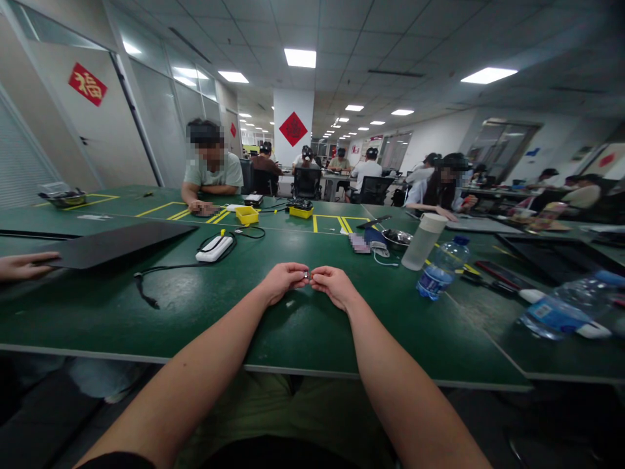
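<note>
Both my hands meet above the green table point(312, 332), in the middle of the view. My left hand point(284, 283) is closed, thumb and fingertips pinching a small shiny metallic piece point(306, 275). Opposite it, my right hand point(333, 285) is closed too, its fingertips pressed together right beside the piece. Whether the right fingers grip the same piece or something else is too small to make out. A tiny pale speck point(291, 304) shows on the tabletop just below the left hand.
A white power bank point(215, 249) with black cables lies left. Rightward stand a frosted bottle point(424, 241) and a water bottle point(442, 267); another bottle point(566, 306) lies beyond. Yellow trays point(247, 215) sit farther back. Another person's hand point(29, 266) holds a dark panel point(112, 246).
</note>
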Demonstrator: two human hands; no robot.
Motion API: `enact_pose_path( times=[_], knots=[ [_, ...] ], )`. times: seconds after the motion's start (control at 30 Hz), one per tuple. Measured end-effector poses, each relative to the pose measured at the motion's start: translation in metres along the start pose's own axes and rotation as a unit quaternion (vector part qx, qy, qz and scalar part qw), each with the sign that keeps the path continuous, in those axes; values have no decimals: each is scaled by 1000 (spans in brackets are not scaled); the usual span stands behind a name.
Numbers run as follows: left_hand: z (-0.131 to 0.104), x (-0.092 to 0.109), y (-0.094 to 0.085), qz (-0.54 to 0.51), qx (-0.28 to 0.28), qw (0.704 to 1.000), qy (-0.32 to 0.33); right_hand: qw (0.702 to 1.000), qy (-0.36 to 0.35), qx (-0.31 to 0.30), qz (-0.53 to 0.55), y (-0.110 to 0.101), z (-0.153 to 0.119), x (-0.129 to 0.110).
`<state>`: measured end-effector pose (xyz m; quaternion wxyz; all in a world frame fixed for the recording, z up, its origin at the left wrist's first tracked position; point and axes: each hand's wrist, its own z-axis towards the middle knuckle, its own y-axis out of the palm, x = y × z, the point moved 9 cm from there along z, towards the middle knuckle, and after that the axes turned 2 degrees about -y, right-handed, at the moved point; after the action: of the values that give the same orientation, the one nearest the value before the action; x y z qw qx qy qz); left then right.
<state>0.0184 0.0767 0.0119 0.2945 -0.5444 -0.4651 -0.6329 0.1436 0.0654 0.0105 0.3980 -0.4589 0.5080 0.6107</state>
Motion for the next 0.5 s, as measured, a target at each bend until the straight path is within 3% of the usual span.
enact_pose_path(
  times=[0.27,0.5],
  knots=[
    [4,-3,1,-47,-19,999,4,999,-1,-5,35,3,-2,-4],
    [3,-3,-3,-25,-1,1000,2,999,-9,-5,32,3,-2,-4]
  ],
)
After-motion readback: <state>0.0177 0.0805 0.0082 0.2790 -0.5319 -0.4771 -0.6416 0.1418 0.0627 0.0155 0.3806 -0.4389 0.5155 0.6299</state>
